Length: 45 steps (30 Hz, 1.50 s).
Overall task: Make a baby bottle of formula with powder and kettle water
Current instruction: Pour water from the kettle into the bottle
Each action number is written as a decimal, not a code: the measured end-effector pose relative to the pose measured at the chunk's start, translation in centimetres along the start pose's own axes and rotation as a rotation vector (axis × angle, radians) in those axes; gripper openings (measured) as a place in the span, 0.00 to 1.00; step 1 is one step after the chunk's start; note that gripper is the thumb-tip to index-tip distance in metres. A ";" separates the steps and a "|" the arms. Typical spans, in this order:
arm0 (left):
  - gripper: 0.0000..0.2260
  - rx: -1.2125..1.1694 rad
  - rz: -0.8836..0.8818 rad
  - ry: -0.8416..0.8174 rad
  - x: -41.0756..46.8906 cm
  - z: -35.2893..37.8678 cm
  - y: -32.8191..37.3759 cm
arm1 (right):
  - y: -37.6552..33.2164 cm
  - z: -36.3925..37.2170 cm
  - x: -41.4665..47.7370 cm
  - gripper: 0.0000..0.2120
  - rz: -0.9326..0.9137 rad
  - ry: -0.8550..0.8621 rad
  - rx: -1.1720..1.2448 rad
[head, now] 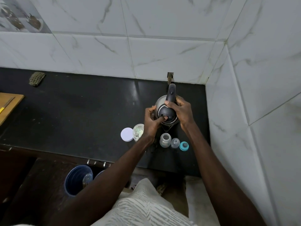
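Note:
A steel kettle (160, 101) with a black lid and black handle stands on the black counter (81, 108) near the corner. My right hand (180, 111) grips the kettle's handle. My left hand (152, 121) curls round the kettle's left side, its thumb pressing the lid's catch. In front of the kettle stand an open clear baby bottle (165, 140), a clear cap (175, 143) and a teal ring with teat (184, 146). Left of them an open powder jar (138, 131) stands beside its white lid (127, 134).
White tiled walls close the counter at the back and right. A wooden board (9, 105) with a knife lies at the far left, a folded cloth (37, 78) at the back left. Blue buckets (78, 180) stand on the floor below the counter edge.

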<state>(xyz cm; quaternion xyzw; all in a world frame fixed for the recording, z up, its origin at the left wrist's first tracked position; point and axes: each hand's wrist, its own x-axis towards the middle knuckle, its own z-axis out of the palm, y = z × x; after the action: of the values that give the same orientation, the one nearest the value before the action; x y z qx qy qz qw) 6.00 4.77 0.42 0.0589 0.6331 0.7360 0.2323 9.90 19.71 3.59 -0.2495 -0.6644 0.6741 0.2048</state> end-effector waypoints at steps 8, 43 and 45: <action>0.28 -0.035 0.014 -0.035 -0.7 -0.2 -0.9 | 0.5 -0.2 -1.4 0.23 -0.056 -0.029 -0.007; 0.30 -0.090 0.018 -0.045 -0.7 0.0 -0.9 | 1.4 -0.6 -1.2 0.28 -0.090 -0.032 -0.069; 0.30 -0.100 0.017 -0.043 -0.6 0.0 -0.9 | 1.3 -0.6 -1.2 0.27 -0.096 -0.031 -0.063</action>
<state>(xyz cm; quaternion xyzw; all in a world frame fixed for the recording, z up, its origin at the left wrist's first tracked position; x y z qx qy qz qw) 6.83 4.62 -0.35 0.0686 0.5899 0.7672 0.2422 11.23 19.40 2.34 -0.2131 -0.6996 0.6460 0.2188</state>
